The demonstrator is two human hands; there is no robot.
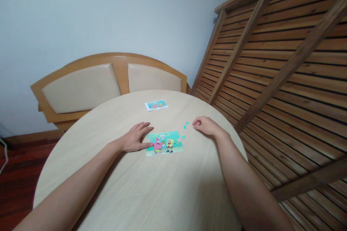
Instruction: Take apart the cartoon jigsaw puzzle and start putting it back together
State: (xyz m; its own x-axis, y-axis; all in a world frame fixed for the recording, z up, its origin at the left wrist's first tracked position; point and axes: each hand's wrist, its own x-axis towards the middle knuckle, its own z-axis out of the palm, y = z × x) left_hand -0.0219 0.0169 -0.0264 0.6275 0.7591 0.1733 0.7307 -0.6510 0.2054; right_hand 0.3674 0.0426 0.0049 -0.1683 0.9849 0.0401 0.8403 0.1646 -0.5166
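Observation:
A partly joined jigsaw puzzle [164, 144] with cartoon figures on a turquoise ground lies flat on the table, its right side uneven with gaps. My left hand [135, 138] rests open at its left edge, fingers spread and the thumb tip touching the puzzle. Up and to the right of the puzzle, my right hand [203, 124] is closed with its fingertips pinched together; what they hold, if anything, is hidden. Loose turquoise puzzle pieces [185, 127] lie just left of that hand. Another loose piece [183, 137] sits close beside the puzzle's right edge.
On the round pale wooden table [151, 195], a printed picture card [156, 105] with the same cartoon scene lies beyond the puzzle. A wooden headboard [119, 75] with cream panels stands behind the table. A slatted wooden panel [271, 65] leans along the right side.

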